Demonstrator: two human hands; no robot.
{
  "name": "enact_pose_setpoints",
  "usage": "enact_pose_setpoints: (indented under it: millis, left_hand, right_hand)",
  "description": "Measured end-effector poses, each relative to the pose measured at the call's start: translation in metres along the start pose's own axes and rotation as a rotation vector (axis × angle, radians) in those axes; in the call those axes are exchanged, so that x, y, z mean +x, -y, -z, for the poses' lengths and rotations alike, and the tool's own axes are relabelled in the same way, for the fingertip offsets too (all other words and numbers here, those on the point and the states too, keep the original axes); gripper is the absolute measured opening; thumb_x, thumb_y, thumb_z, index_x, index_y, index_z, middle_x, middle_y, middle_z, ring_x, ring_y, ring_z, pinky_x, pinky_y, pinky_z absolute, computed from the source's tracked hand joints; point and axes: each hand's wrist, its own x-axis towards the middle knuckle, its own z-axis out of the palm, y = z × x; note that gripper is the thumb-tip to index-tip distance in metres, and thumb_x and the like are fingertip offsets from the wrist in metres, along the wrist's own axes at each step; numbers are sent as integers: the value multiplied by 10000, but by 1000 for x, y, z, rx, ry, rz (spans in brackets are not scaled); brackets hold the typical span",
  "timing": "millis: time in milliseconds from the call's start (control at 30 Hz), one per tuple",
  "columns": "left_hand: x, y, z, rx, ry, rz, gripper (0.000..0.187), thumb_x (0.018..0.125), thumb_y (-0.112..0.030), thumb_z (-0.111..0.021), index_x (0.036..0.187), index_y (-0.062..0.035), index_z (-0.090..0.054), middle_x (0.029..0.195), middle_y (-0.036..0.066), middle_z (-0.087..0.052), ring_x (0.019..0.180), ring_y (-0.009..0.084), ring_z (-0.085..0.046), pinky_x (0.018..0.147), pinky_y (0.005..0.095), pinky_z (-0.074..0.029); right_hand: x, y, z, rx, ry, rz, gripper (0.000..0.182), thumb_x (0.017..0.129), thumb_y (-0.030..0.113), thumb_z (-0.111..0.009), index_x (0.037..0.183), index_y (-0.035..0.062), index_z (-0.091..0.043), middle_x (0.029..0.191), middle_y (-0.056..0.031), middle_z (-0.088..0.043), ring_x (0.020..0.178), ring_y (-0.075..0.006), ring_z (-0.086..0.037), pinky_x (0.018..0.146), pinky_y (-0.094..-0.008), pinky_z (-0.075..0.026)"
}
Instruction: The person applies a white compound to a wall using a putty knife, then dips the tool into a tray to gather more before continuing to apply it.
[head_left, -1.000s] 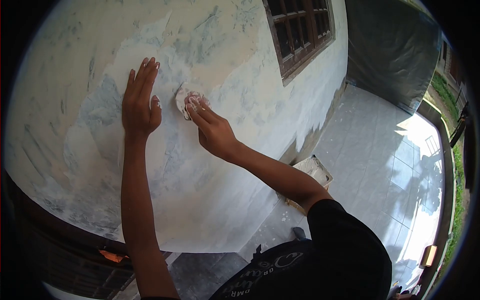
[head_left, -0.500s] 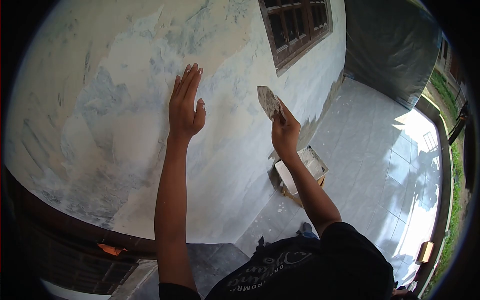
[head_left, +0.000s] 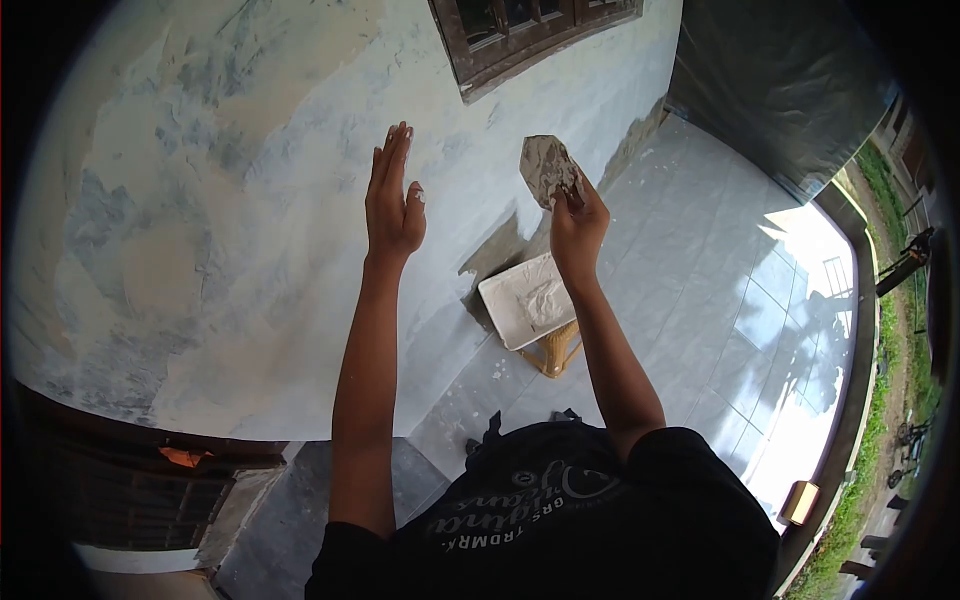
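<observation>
My left hand (head_left: 394, 195) is raised in front of the plastered wall (head_left: 190, 260), its fingers straight and the thumb apart, with white smears on thumb and fingertips. Nothing is in it. Wrapped around a putty-smeared scraper (head_left: 546, 170), my right hand (head_left: 580, 232) is up to the right of the left one. The scraper's broad face, coated in grey-white putty, turns toward me, and its handle is hidden in the fingers. Below the right hand, a white tray (head_left: 500, 318) of pale putty rests on a wooden stool (head_left: 553, 352) beside the wall.
A brown-framed window (head_left: 470, 72) is set in the wall above. Grey floor tiles (head_left: 690, 260) run along it to a dark hanging sheet (head_left: 780, 90) at the far end. On the right, a low edge (head_left: 862, 290) borders grass. Bare grey patches show on the lower wall.
My view has swung to the right, bringing the tray and stool more fully into sight. The scraper has turned to show more of its face, and both hands stand farther right along the wall.
</observation>
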Motion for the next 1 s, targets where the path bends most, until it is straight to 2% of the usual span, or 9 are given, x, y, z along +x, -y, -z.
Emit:
enact_pose_setpoints:
  millis: [333, 400, 500, 533, 600, 733, 800, 933, 1000]
  left_hand:
    - [-81, -23, -107, -225, 120, 362, 610, 954, -284, -344, 1495, -2, -342, 1524, 177, -412, 1446, 353, -329, 1214, 491, -186]
    - [-101, -20, -119, -259, 160, 438, 624, 919, -228, -376, 1495, 8, -331, 1530, 191, -396, 1446, 359, -325, 1220, 478, -178]
    - [-128, -15, -136, -355, 203, 584, 683, 830, -125, -409, 1488, 34, -322, 1527, 236, -374, 1442, 384, -315, 1224, 465, -177]
    - [-134, -12, -141, -362, 222, 594, 683, 830, -125, -409, 1488, 34, -322, 1527, 236, -374, 1442, 384, -315, 1224, 465, -177]
    - [-147, -6, -153, -382, 278, 682, 673, 842, -136, -396, 1485, 47, -319, 1517, 253, -380, 1433, 396, -324, 1217, 457, -193]
    - [-171, 16, -179, -408, 343, 724, 667, 852, -164, -385, 1472, 73, -327, 1507, 274, -382, 1423, 404, -338, 1204, 445, -220]
    - [-181, 30, -193, -444, 382, 727, 670, 862, -205, -376, 1459, 97, -333, 1498, 290, -384, 1416, 409, -347, 1192, 442, -240]
    - [-202, 50, -218, -496, 454, 739, 675, 868, -229, -371, 1453, 105, -337, 1490, 301, -388, 1406, 414, -359, 1185, 444, -247]
    - [-211, 55, -228, -539, 485, 764, 673, 874, -233, -363, 1451, 111, -334, 1480, 304, -398, 1398, 415, -367, 1183, 444, -247]
  right_hand:
    - [-10, -63, 64, -210, 31, -227, 336, 862, -56, -603, 1196, -96, -594, 1038, -205, -715, 946, -245, -724, 839, -322, -552]
    - [-18, -74, 70, -367, 42, -289, 369, 872, -50, -585, 1240, -76, -556, 1025, -225, -706, 952, -288, -721, 814, -349, -548]
    - [-33, -95, 74, -405, 39, -380, 363, 885, -56, -541, 1248, -60, -527, 1023, -218, -695, 981, -262, -698, 819, -346, -530]
    - [-36, -104, 75, -415, 31, -398, 363, 885, -56, -541, 1248, -60, -527, 1023, -218, -695, 981, -262, -698, 819, -346, -530]
    - [-42, -118, 76, -471, 38, -386, 449, 891, -42, -548, 1332, -47, -464, 1011, -258, -692, 976, -361, -699, 836, -390, -522]
    - [-47, -143, 76, -486, -46, -478, 399, 893, -16, -548, 1289, -47, -517, 1016, -258, -694, 988, -366, -692, 841, -396, -515]
    - [-47, -160, 80, -675, 40, -469, 348, 884, 13, -552, 1224, -55, -583, 1008, -245, -702, 970, -355, -695, 841, -394, -513]
    - [-53, -186, 87, -691, 3, -571, 323, 863, 22, -556, 1166, -53, -635, 996, -237, -706, 932, -353, -697, 845, -390, -513]
    - [-59, -198, 91, -664, -95, -580, 337, 839, 11, -574, 1164, -48, -642, 974, -225, -712, 906, -325, -703, 833, -372, -518]
